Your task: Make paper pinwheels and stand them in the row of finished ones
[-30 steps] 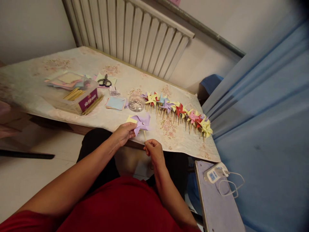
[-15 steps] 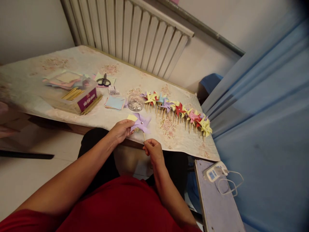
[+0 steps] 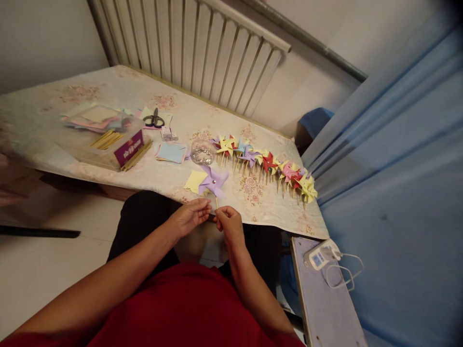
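Observation:
A purple paper pinwheel [image 3: 213,182] on a thin wooden stick is held upright over the table's front edge. My right hand [image 3: 229,222] pinches the lower part of its stick. Just left of the stick, my left hand [image 3: 191,217] is open, its fingers apart and holding nothing. Behind the pinwheel a yellow paper sheet [image 3: 194,181] lies on the table, partly hidden by the purple blades. A round clear container of small shiny pieces [image 3: 202,153] sits beyond it.
Several finished pinwheels [image 3: 267,163] lie in a row at right. Leftward are cut paper squares [image 3: 171,153], a small box [image 3: 168,133], scissors [image 3: 154,119] and a plastic box [image 3: 132,147] with wooden sticks [image 3: 107,140]. A white plug device [image 3: 321,255] rests on a side board.
My left hand has let go of the purple blades and moved down toward me, its fingers opening. The yellow sheet shows more fully. My right hand keeps its grip on the stick.

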{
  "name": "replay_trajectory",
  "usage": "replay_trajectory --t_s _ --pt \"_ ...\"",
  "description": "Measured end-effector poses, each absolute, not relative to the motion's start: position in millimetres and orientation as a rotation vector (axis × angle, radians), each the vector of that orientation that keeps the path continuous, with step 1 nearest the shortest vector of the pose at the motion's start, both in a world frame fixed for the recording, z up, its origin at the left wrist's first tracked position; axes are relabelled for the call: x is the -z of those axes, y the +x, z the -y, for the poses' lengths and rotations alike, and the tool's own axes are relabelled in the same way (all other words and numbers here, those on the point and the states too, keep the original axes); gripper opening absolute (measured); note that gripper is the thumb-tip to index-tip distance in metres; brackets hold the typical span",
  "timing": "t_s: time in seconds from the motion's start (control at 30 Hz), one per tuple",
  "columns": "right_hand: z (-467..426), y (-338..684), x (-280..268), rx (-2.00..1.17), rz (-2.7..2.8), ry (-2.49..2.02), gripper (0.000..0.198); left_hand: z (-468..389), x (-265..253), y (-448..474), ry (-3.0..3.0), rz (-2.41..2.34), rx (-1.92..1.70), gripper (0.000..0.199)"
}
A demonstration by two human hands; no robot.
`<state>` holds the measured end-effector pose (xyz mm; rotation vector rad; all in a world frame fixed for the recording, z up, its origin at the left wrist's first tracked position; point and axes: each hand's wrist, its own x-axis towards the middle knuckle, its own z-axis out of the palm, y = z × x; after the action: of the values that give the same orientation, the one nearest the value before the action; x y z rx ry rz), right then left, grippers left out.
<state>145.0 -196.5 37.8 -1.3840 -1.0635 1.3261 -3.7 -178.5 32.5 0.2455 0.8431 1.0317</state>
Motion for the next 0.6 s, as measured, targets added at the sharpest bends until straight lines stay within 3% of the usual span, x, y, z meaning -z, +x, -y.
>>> replay_trajectory --t_s 0.27,0.6 --pt "198.4 141.9 -38.5 -1.334 1.065 -1.366 0.017 177.0 -48.9 15.2 0.141 -0.769 -1.133 0.007" --pt "198.0 140.2 -30.4 -1.362 1.080 -1.352 0.019 169.1 -52.8 21.2 0.053 -0.732 -1.218 0.010"
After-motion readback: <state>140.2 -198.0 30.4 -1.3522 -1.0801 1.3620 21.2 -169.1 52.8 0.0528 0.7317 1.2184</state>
